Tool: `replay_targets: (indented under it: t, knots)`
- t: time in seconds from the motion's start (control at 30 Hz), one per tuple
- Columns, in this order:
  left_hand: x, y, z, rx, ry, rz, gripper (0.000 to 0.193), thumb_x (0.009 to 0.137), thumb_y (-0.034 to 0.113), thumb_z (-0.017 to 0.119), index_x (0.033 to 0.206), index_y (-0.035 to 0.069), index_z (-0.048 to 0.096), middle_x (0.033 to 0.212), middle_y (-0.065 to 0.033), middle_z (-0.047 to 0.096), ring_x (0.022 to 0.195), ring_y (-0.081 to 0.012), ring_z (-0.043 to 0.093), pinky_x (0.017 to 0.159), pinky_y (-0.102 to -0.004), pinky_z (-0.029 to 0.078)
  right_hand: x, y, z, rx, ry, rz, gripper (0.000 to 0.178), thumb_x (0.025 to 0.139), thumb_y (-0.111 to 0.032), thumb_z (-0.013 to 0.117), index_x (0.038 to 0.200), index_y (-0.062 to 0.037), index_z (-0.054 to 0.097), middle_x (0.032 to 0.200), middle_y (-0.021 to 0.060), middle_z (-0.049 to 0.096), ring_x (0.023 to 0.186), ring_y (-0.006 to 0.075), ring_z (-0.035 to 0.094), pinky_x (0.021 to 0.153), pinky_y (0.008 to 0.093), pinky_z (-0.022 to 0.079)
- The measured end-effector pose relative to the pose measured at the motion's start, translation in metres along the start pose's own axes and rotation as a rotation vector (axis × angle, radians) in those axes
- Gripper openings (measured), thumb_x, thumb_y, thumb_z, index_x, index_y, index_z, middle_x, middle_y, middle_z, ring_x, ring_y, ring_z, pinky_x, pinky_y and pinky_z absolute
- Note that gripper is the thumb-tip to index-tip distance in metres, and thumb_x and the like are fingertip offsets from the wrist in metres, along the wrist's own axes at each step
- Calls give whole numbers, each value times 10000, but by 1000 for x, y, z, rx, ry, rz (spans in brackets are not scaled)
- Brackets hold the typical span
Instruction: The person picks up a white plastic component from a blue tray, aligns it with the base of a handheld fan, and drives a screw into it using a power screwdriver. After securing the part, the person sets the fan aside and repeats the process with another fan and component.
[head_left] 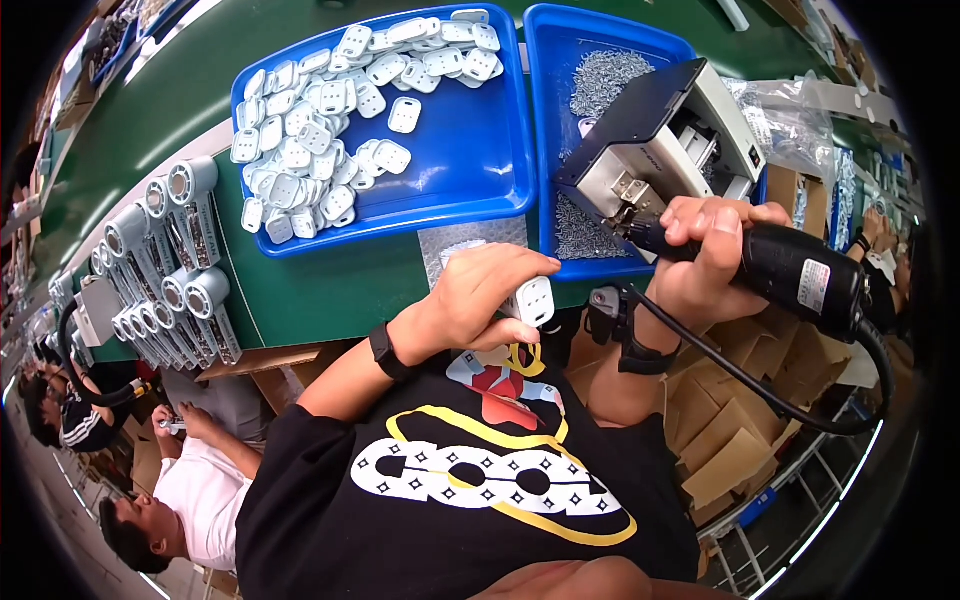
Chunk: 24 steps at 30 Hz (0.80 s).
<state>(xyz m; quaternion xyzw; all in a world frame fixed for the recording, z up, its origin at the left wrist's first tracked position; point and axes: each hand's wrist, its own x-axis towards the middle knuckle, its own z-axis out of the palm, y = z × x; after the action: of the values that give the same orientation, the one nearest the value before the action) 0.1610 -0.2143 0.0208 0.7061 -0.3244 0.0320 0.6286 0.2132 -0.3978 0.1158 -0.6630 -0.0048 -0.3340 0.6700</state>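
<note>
Between the thumb and fingers of my left hand [470, 290] is a small white plastic plate with holes [536, 301], held just in front of the table edge. My right hand [708, 255] is wrapped round a black electric screwdriver [790, 268]. The screwdriver's tip end meets the front of a screw feeder [640, 150], a black and pale metal box; whether a screw sits on the tip is hidden. Beneath the feeder is a blue tray [545, 150] with loose screws [608, 82]. Left of it, a larger blue tray [455, 165] carries a heap of similar white plates [300, 150].
Several grey handles with round heads [190, 180] stand in rows on the green table [330, 300] at left. The screwdriver's black cable [740, 375] loops over my right side. Cardboard boxes [730, 430] lie below right. A co-worker in white [205, 500] sits at lower left.
</note>
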Motion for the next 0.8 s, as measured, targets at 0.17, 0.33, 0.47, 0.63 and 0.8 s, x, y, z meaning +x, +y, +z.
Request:
replay_targets:
  t: [0.17,0.33,0.47,0.63,0.8]
  knots:
    - [-3,2,-2,46,4,39,610,882,517,664,1140,-31,594,1039,-181,683,896,-359,695,760,-421,564,-22,-47,-10,311,-172,149,305,901,-120,604,1158,-51,456,708,43,513,519,156,492,552,349,472]
    - [-3,-4,2,40,19,53,604,885,517,662,1139,-26,589,1025,-174,678,875,-351,693,739,-415,565,-19,-79,-6,458,-250,72,406,923,-129,645,1203,-85,356,698,65,558,504,183,545,497,335,522]
    - [-2,-2,1,43,18,55,590,889,506,664,1132,-26,585,1015,-166,673,859,-348,689,726,-412,566,-17,-72,4,473,-389,109,301,931,-171,604,1156,-63,436,734,25,524,543,124,532,563,293,491]
    - [-1,-2,3,42,17,61,612,898,541,633,1115,-29,589,977,-169,672,828,-342,690,703,-405,561,-23,-57,8,526,-389,144,325,919,-148,625,1148,-76,406,727,34,535,543,141,552,543,302,512]
    - [2,-4,5,45,35,77,688,920,623,566,1092,-43,596,926,-190,677,775,-337,695,661,-388,554,-24,-53,5,570,-376,122,402,903,-112,665,1158,-100,354,728,53,559,530,169,559,493,333,530]
